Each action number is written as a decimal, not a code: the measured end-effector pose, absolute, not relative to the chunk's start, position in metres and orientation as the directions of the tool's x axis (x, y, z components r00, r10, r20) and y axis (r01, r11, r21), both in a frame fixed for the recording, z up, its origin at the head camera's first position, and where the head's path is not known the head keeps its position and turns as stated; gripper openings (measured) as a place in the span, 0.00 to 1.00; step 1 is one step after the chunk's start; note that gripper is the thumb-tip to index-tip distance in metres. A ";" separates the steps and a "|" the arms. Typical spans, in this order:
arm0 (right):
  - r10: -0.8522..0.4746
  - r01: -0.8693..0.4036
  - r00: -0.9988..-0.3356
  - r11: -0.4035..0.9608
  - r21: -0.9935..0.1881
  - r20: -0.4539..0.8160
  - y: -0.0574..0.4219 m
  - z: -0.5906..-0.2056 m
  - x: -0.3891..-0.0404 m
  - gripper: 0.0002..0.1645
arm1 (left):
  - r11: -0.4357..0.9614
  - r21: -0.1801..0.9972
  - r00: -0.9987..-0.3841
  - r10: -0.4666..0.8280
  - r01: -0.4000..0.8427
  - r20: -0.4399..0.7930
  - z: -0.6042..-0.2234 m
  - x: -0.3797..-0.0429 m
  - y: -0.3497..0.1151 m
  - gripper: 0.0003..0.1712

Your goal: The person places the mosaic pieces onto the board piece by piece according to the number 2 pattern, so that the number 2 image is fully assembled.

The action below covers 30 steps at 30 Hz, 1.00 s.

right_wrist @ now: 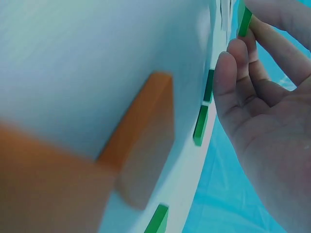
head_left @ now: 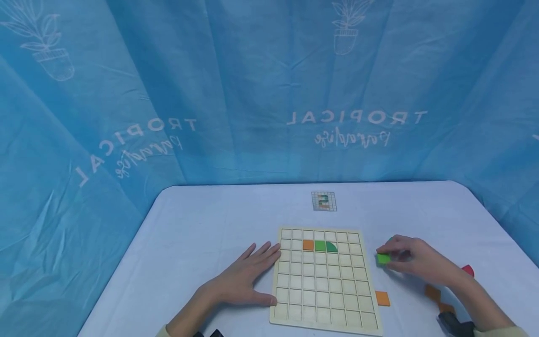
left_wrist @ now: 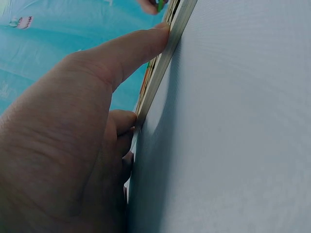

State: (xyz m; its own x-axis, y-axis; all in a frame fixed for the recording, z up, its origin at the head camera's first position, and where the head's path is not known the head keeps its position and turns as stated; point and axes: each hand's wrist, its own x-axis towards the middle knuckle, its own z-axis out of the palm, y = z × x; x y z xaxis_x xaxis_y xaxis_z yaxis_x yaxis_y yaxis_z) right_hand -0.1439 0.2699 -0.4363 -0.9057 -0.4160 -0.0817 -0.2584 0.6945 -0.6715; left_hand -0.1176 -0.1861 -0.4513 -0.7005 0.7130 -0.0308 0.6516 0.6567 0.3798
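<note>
A pale wooden grid board (head_left: 322,285) lies on the white table. In its second row from the far edge sit an orange square tile (head_left: 309,245), a green square tile (head_left: 320,245) and a dark green rounded piece (head_left: 331,247), side by side. My left hand (head_left: 246,281) spreads its fingers along the board's left side, with thumb and fingertips at the edge, as the left wrist view also shows. Right of the board, my right hand (head_left: 414,257) pinches another bright green square tile (head_left: 382,259) between thumb and fingers. The right wrist view shows that tile (right_wrist: 244,22) held edge-on.
Beyond the board lies a small pattern card (head_left: 324,201). An orange tile (head_left: 382,298) rests by the board's right edge. Near the right forearm are a red piece (head_left: 468,270) and orange pieces (head_left: 433,292). Green pieces (right_wrist: 200,125) show past the right hand. A blue curtain (head_left: 261,93) surrounds the table.
</note>
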 end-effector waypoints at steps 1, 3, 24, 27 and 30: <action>-0.417 -0.257 -0.905 0.693 -0.674 -0.085 0.268 -0.436 -0.144 0.19 | 0.658 0.379 -0.701 0.712 0.651 -0.032 -0.451 -0.118 -0.186 0.60; -0.416 -0.254 -0.905 0.698 -0.670 -0.089 0.264 -0.435 -0.146 0.20 | 0.661 0.379 -0.704 0.710 0.647 -0.036 -0.451 -0.118 -0.186 0.60; -0.520 -0.340 -0.853 0.610 -0.716 -0.038 0.217 -0.434 -0.157 0.19 | 0.668 0.370 -0.707 0.706 0.645 -0.042 -0.455 -0.119 -0.186 0.60; -0.526 -0.348 -0.850 0.611 -0.711 -0.037 0.210 -0.435 -0.158 0.19 | 0.673 0.371 -0.711 0.702 0.640 -0.046 -0.456 -0.119 -0.187 0.60; -0.551 -0.373 -0.835 0.588 -0.718 -0.017 0.204 -0.435 -0.159 0.18 | 0.674 0.373 -0.712 0.700 0.638 -0.047 -0.456 -0.119 -0.187 0.60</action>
State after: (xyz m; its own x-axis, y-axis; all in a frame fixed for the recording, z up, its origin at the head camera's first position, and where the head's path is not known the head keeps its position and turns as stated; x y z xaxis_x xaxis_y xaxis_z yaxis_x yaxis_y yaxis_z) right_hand -0.1593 0.2037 -0.4351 -0.8347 -0.5505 -0.0171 -0.3729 0.5876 -0.7181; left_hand -0.1192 -0.1866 -0.4562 -0.7123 0.7003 -0.0470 0.6377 0.6737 0.3735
